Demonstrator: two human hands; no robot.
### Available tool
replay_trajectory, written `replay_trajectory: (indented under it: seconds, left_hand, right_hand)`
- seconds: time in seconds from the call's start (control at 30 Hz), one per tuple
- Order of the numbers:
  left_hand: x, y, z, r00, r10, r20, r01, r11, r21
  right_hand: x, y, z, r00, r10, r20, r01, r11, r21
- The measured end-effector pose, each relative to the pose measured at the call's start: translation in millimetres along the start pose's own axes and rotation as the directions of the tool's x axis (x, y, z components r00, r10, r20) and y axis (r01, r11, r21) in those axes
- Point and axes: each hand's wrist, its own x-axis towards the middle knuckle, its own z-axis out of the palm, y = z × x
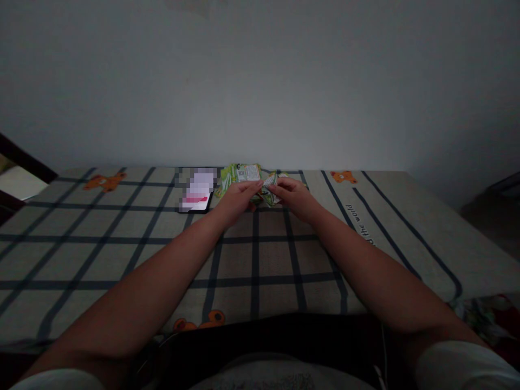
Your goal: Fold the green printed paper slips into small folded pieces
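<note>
Both my hands meet over the far middle of the table. Between them is a crumpled green and white printed packet [270,189]. My left hand [239,199] pinches its left side with thumb and fingers. On the right side, my right hand [294,196] grips it with bent fingers, the fingertips close to those of the left. Just behind and left of my left hand lies a larger green printed packet [244,172], its lower part hidden by the hand. Whether the two packets are joined, I cannot tell.
A phone [199,190] with a lit, partly blurred screen lies left of the packets. A checked tablecloth [276,260] with orange bears covers the table. Its far edge meets a grey wall [260,86]. Dark chair parts [18,154] show at the left edge.
</note>
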Motion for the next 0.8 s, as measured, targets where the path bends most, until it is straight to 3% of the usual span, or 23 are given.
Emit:
replay_trajectory:
  seconds: [0.13,0.5,0.8]
  left_hand:
    - [-2.1,-0.5,2.1,1.0,0.017,0.002,-0.017,0.999,0.046]
    - [-4.6,3.2,3.8,0.999,0.046,-0.028,-0.043,0.994,0.102]
    - [-2.2,0.8,2.5,0.998,0.057,-0.014,-0.055,0.992,0.114]
  right_hand:
    - [-0.5,-5.9,0.5,0.996,-0.073,-0.053,0.065,0.989,-0.136]
    - [0.2,-1.2,2.1,0.992,-0.112,-0.066,0.101,0.983,-0.152]
    - [-1.2,-0.1,2.9,1.0,-0.019,0.017,0.019,1.0,0.009]
